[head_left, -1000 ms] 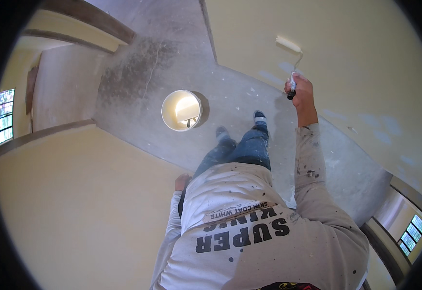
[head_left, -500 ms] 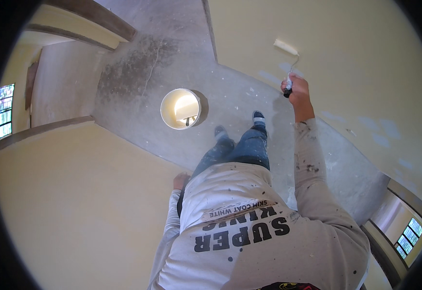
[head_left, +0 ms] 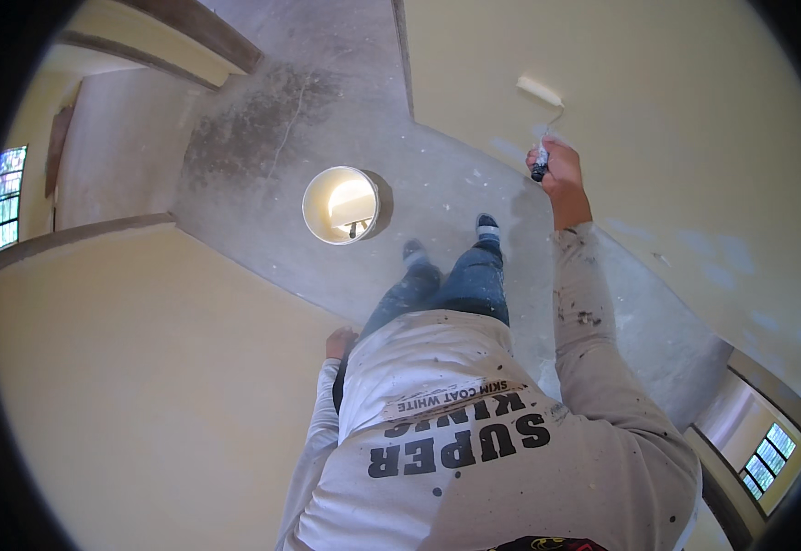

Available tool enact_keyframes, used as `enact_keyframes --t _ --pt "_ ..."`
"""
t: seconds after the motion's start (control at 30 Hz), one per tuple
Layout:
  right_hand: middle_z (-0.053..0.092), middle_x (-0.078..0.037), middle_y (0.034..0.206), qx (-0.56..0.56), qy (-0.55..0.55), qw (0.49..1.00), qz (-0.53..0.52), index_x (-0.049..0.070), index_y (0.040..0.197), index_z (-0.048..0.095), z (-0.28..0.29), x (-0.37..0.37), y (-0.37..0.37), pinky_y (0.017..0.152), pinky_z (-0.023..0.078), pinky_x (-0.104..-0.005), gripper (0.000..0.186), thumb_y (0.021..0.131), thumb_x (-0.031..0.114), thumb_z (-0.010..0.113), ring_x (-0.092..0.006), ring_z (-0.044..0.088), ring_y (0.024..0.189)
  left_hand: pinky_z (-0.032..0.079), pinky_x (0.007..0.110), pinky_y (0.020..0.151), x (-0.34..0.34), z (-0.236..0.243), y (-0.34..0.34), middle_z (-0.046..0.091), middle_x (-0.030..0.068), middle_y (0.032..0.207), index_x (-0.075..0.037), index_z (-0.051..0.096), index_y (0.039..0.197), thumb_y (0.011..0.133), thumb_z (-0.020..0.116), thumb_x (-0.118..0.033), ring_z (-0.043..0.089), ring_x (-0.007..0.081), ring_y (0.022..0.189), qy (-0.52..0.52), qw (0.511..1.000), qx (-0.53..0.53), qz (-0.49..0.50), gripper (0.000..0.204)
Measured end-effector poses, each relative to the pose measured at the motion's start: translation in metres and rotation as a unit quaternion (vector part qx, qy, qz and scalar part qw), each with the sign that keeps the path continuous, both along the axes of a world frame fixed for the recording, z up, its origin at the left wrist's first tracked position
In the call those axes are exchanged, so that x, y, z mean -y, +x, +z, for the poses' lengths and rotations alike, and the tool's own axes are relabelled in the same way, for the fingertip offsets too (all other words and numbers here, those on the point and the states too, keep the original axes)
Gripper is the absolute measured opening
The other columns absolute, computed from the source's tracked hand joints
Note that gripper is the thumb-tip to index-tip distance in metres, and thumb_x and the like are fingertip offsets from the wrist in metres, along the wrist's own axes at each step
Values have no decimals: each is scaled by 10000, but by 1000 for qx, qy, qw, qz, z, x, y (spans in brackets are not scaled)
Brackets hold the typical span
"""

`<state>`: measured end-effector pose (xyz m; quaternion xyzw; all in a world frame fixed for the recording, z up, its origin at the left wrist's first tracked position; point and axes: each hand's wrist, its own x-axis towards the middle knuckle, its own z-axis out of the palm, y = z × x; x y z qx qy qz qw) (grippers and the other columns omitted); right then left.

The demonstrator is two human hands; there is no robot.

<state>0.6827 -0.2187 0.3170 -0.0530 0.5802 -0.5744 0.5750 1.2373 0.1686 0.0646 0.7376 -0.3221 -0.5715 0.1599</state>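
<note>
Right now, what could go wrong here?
Judging by this view, two risks. The open bucket stands on the floor ahead and left of the feet, so a forward step might tip it. The paint roller is held by the right hand alone, and its handle looks paint-smeared, so the grip could slip.
</note>
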Motion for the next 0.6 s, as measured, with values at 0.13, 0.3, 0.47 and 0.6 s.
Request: enact_keyframes --t 0.13,0.3,0.47,0.6 --pt "524 -149 792 23 -8 1000 3 -32 1083 461 -18 7 -9 487 473 -359 122 973 18 446 -245 549 609 521 273 741 -23 -39 21 713 53 883 -2 692 992 945 662 -248 646 129 785 -63 998 -11 -4 252" --pt "525 -150 797 36 -23 999 7 -32 1082 463 16 2 7 489 476 -379 127 962 2 448 -254 550 610 517 274 736 -34 -40 27 700 37 864 -10 694 1000 931 685 -244 637 123 793 -91 995 5 -48 245" --pt "524 -144 781 -8 11 1000 -3 -27 1063 469 -35 17 -4 488 477 -386 108 962 6 449 -256 551 602 469 411 970 -31 -23 8 682 144 1165 -95 724 1060 925 563 -365 625 310 1102 38 998 5 -40 343" --pt "525 -143 771 35 39 998 -23 -27 1042 476 -56 28 -2 481 477 -391 86 968 14 466 -252 548 586 471 399 995 -50 -30 24 684 110 1191 -138 732 1052 904 585 -374 618 300 1138 -18 1000 13 -20 315"
